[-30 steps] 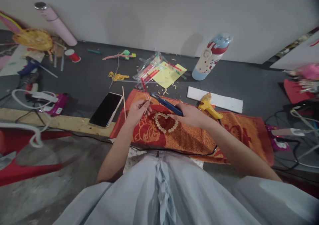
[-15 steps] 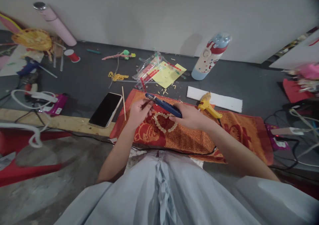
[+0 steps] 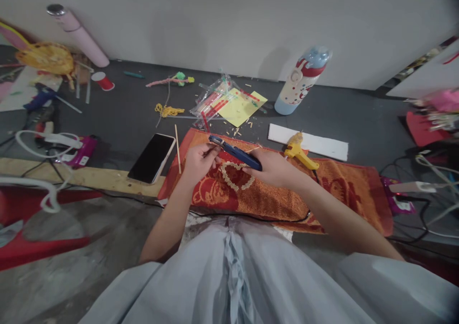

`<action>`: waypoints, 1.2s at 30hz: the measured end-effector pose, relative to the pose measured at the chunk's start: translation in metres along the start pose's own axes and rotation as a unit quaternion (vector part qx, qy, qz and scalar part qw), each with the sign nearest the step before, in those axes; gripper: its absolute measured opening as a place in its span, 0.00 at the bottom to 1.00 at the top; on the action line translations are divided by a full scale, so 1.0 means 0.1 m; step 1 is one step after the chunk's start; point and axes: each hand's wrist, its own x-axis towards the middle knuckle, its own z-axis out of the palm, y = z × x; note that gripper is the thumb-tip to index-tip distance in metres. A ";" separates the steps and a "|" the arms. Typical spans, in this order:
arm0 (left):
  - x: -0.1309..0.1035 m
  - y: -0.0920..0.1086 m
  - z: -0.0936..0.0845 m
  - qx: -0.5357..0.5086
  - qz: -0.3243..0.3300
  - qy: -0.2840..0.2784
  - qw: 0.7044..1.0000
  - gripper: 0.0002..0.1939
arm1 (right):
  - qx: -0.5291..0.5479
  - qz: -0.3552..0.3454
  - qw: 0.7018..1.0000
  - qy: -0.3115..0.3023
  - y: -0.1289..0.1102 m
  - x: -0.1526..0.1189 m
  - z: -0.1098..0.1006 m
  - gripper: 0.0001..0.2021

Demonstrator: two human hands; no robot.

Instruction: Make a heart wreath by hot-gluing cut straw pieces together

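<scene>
My right hand [image 3: 274, 167] is closed around the rear end of a long dark-blue cutter [image 3: 236, 153], whose metal head points left. My left hand [image 3: 201, 163] is closed, thumb and fingertips pinched together beside that head; what they hold is too small to make out. Below the cutter, a heart outline [image 3: 237, 187] of short pale stick pieces lies on the orange-red towel [image 3: 272, 202]. A thin pale stick [image 3: 254, 149] shows just behind the cutter, by my right fingers. Another thin wooden stick [image 3: 178, 149] rests left of my left hand.
A yellow glue gun [image 3: 301, 157] lies right of my right hand, by a white strip [image 3: 332, 148]. At left is a phone [image 3: 152, 157]. Beyond the towel are a yellow paper [image 3: 238, 111], scattered stick bits and a water bottle [image 3: 299, 84]. Cables run along the front edge.
The thin pale stick now shows behind the cutter near my right fingers. Both hands and the cutter keep nearly the same place.
</scene>
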 end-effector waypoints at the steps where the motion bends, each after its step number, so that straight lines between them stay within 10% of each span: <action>1: 0.00 0.01 0.00 0.006 0.000 -0.002 1.000 0.16 | -0.004 0.002 1.000 0.003 -0.01 -0.01 0.01 0.19; 36: 0.03 -0.08 -0.06 -0.117 -0.121 -0.054 0.984 0.29 | -0.018 -0.027 0.999 -0.004 0.06 0.04 0.11 0.20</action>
